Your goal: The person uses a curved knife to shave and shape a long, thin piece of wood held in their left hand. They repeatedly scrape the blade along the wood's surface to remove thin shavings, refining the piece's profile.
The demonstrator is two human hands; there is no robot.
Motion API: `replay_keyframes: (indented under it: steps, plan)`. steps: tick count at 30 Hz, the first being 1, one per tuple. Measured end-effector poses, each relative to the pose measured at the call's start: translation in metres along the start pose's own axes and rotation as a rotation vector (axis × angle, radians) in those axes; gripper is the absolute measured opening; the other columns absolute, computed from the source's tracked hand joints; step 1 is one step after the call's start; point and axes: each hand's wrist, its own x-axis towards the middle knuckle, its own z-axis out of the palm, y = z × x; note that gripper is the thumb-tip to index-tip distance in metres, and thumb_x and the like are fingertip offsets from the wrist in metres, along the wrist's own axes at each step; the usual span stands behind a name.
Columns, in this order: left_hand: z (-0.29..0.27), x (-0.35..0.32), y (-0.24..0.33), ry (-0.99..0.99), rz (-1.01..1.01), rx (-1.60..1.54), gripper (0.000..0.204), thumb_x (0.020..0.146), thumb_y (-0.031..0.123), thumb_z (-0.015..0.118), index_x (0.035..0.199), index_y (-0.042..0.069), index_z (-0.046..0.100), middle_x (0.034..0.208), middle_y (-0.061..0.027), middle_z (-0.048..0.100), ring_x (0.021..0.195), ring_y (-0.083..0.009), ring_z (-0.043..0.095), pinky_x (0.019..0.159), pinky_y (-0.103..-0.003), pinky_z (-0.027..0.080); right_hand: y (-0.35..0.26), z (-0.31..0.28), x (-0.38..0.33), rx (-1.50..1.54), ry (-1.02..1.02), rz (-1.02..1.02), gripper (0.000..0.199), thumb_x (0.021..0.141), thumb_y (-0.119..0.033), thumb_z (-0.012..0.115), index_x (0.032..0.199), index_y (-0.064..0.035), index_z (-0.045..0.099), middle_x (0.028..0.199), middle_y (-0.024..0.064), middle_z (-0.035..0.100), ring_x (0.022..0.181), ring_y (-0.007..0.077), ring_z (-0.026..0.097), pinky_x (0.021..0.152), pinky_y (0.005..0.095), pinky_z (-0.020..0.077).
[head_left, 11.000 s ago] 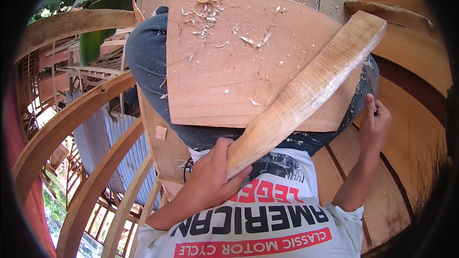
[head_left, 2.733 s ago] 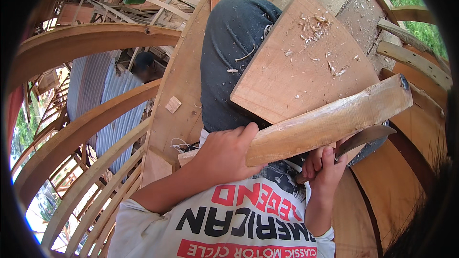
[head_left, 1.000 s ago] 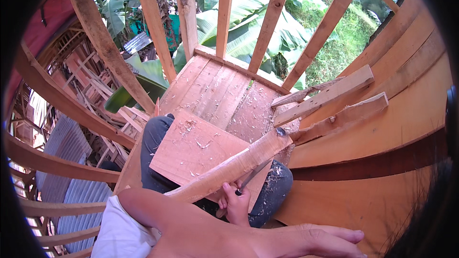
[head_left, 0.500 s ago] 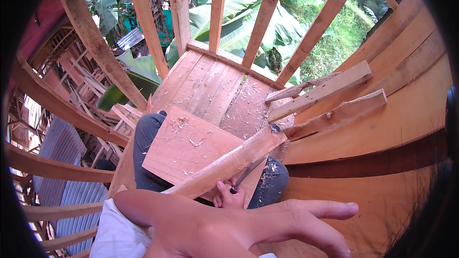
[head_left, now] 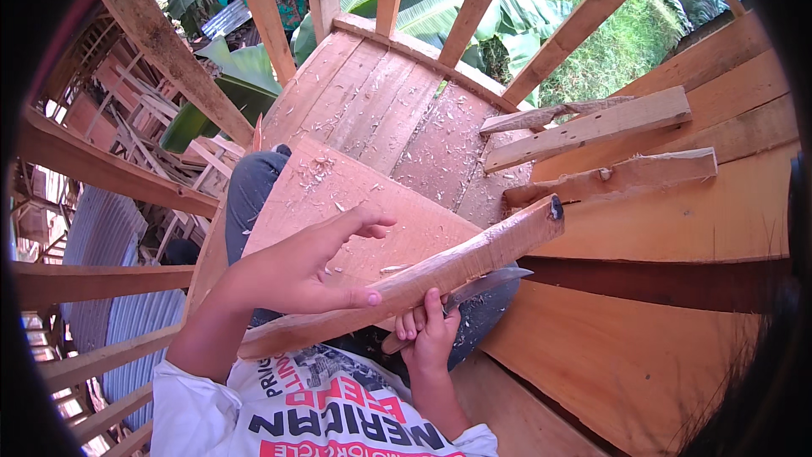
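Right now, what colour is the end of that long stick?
Black, at the stick tip, in the head view.

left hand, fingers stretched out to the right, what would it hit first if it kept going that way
Probably the long wooden stick lying across the lap: the left hand already has its thumb on it, and the fingers point along the flat board toward the stick's far end. Depth is unclear, so they might pass just above it.

Bare plank floor lies open beyond the lap board, up to the slatted railing. Right of the lap board, three loose timber offcuts block passage. Left of it, curved wooden ribs stand with open gaps between them.
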Motion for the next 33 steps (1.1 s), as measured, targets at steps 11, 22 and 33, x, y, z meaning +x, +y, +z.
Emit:
replay_keyframes:
  steps: [11, 22, 33]
  plan:
    - [0.032, -0.027, -0.07, -0.713, -0.358, -0.734, 0.047, 0.083, 0.03, 0.07, 0.114, 0.002, 0.049, 0.088, -0.0038, 0.057, 0.081, -0.0106, 0.053, 0.075, -0.026, 0.044, -0.02, 0.016, -0.006, -0.173, -0.124, -0.117, 0.022, 0.097, -0.027, 0.05, 0.088, -0.0075, 0.043, 0.049, -0.0023, 0.032, 0.036, 0.0089, 0.034, 0.035, 0.0256, 0.0333]
    - [0.018, -0.034, -0.041, -0.224, -0.31, -0.47, 0.036, 0.083, 0.025, 0.068, 0.101, 0.002, 0.048, 0.07, -0.0032, 0.05, 0.065, -0.0126, 0.049, 0.062, -0.026, 0.04, -0.023, -0.01, 0.006, -0.84, -0.348, -0.293, 0.076, 0.085, -0.071, 0.041, 0.065, 0.002, 0.054, 0.048, 0.0028, 0.042, 0.039, 0.0117, 0.043, 0.038, 0.0248, 0.0323]
    - [0.026, -0.039, -0.019, 0.057, -0.278, -0.075, 0.041, 0.079, 0.017, 0.067, 0.105, -0.005, 0.044, 0.087, -0.0275, 0.06, 0.083, -0.0438, 0.061, 0.07, -0.044, 0.048, -0.047, 0.013, 0.015, -1.609, -0.229, -0.675, 0.067, 0.073, -0.065, 0.063, 0.059, -0.0012, 0.049, 0.047, 0.0137, 0.042, 0.042, 0.0314, 0.046, 0.041, 0.0349, 0.0372]
